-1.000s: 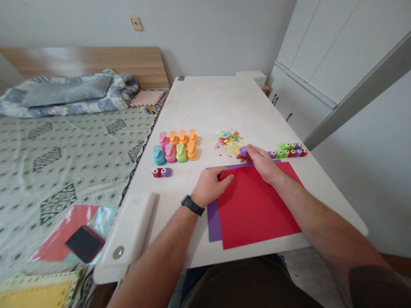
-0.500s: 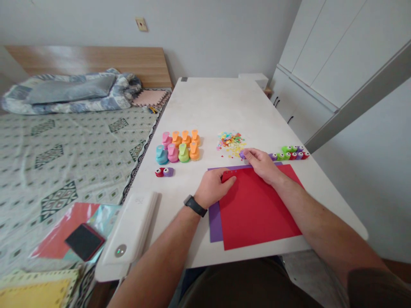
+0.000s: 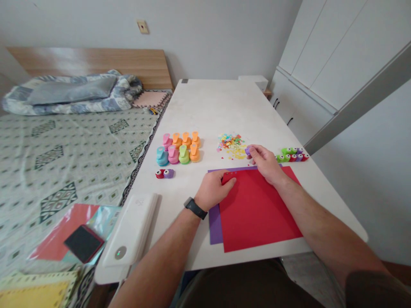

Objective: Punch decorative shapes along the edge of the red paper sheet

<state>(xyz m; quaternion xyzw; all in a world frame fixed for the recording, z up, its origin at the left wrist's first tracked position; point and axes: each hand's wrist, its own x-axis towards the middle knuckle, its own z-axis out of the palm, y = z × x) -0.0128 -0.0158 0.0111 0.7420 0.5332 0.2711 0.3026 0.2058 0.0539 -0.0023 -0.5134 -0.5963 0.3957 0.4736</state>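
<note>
A red paper sheet point(image 3: 258, 211) lies over a purple sheet point(image 3: 214, 222) near the front edge of the white table point(image 3: 208, 107). My left hand point(image 3: 213, 188), with a black watch at the wrist, rests curled on the red sheet's far left corner and pins it down. My right hand point(image 3: 265, 162) sits at the sheet's far edge, fingers closed round a small purple punch point(image 3: 248, 150). Just beyond it lies a heap of coloured paper confetti point(image 3: 231, 143).
Several larger punches point(image 3: 178, 147) stand in two rows left of the confetti. A red and purple pair of small punches point(image 3: 164, 173) lies nearer. A row of small punches point(image 3: 292, 154) is at the right. A white device point(image 3: 130, 233) sits at the table's left corner beside a bed point(image 3: 64, 145).
My right hand has shifted a little to the right along the red sheet's far edge, the purple punch still in it. My left hand stays on the corner.
</note>
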